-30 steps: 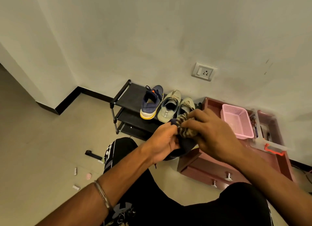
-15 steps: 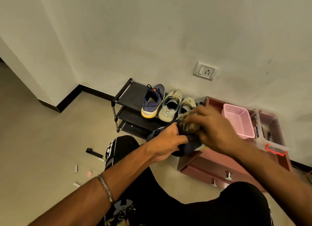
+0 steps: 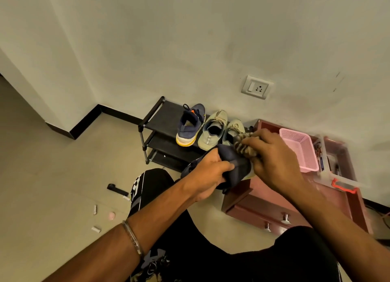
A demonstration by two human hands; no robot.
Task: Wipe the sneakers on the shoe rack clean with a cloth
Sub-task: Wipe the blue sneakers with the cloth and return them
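Note:
My left hand [image 3: 207, 174] grips a dark navy sneaker [image 3: 234, 165] held up in front of the black shoe rack [image 3: 162, 121]. My right hand [image 3: 274, 161] holds a bunched striped cloth [image 3: 242, 146] against the sneaker's upper end. On the rack's top shelf stand a navy sneaker with a yellow sole [image 3: 191, 126] and two beige sneakers [image 3: 214, 131], the right one [image 3: 233, 129] partly hidden by the cloth.
A reddish drawer unit [image 3: 263, 203] lies on the floor to the right, with a pink basket [image 3: 299, 151] and a clear box [image 3: 341, 167] on it. Small bits and a black object [image 3: 117, 190] lie on the floor at left. My knees in black trousers fill the foreground.
The view has shifted slightly. My right hand with the cloth has moved up and right along the held sneaker. My left hand has kept its grip.

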